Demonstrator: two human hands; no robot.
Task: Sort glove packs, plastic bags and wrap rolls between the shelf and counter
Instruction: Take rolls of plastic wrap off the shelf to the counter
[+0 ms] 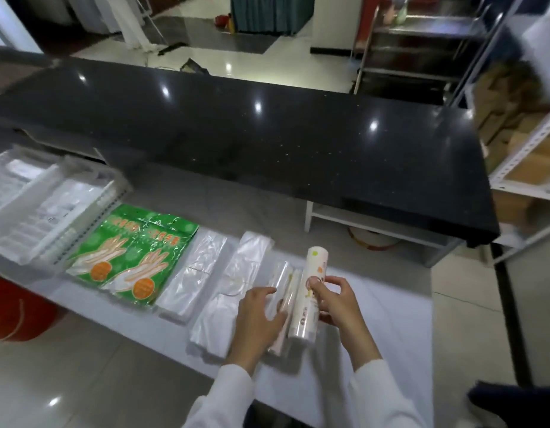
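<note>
My right grip (332, 304) curls around a printed wrap roll (310, 291); left of that roll, my left grip (258, 316) rests spread on a clear roll (281, 285).

Little legible text; green glove pack (130, 253) near the left end of the white counter (375, 350) carries a row of pale characters across its top, too blurred to read, above printed hand outlines; two orange round badges low on the pack hold print, unreadable; wrap roll (310, 291) toward the counter's front edge bears a small dark logo mark near its lower end and coloured dots along its length, no characters resolved; clear bags (199, 273) between pack and roll show no readable print.
</note>
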